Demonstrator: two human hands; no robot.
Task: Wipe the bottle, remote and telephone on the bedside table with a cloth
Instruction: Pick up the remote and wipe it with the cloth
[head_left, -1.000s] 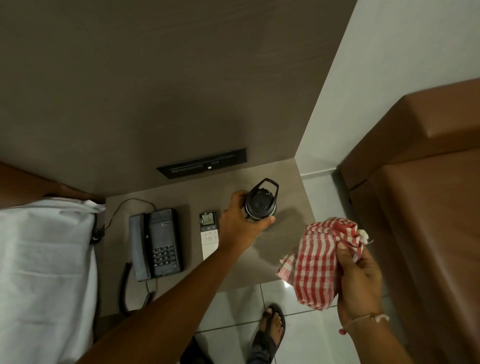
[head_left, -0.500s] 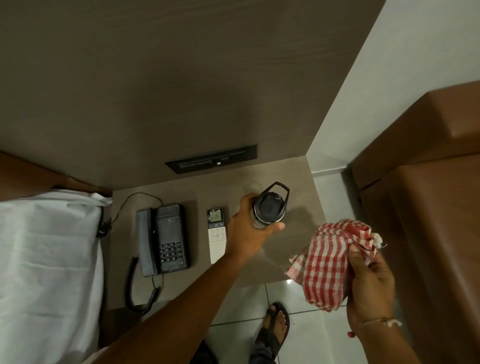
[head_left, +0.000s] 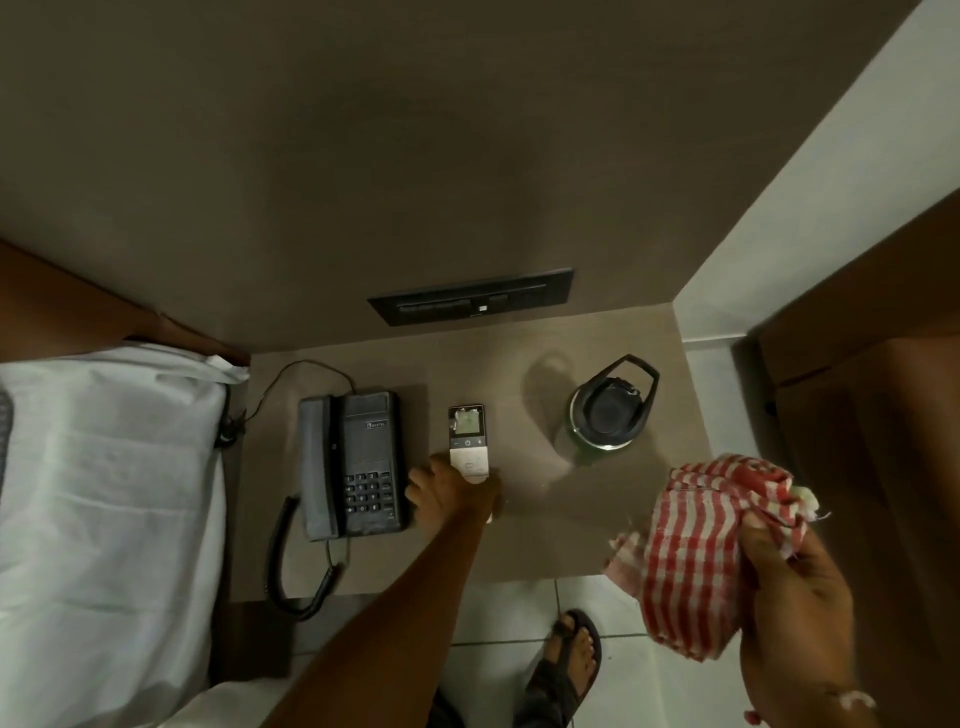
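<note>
A dark bottle (head_left: 608, 410) with a loop handle on its lid stands upright and alone at the right of the bedside table (head_left: 524, 545). At the table's middle lies a white remote (head_left: 467, 441). My left hand (head_left: 452, 493) covers its near end, fingers curled around it. The remote's screen end shows beyond my fingers. The dark telephone (head_left: 358, 462) sits to the left, handset on its cradle, coiled cord hanging off the front edge. My right hand (head_left: 795, 597) holds a bunched red-and-white checked cloth (head_left: 696, 551) above the table's front right corner.
A bed with a white sheet (head_left: 104, 493) borders the table on the left. A black switch panel (head_left: 470, 296) is set in the wall panel behind. Brown upholstered furniture (head_left: 883, 467) stands to the right. My sandalled foot (head_left: 571, 649) rests on the tiled floor.
My left hand let go of the bottle and moved left onto the near end of the remote. The bottle stays standing. The cloth remains in my right hand.
</note>
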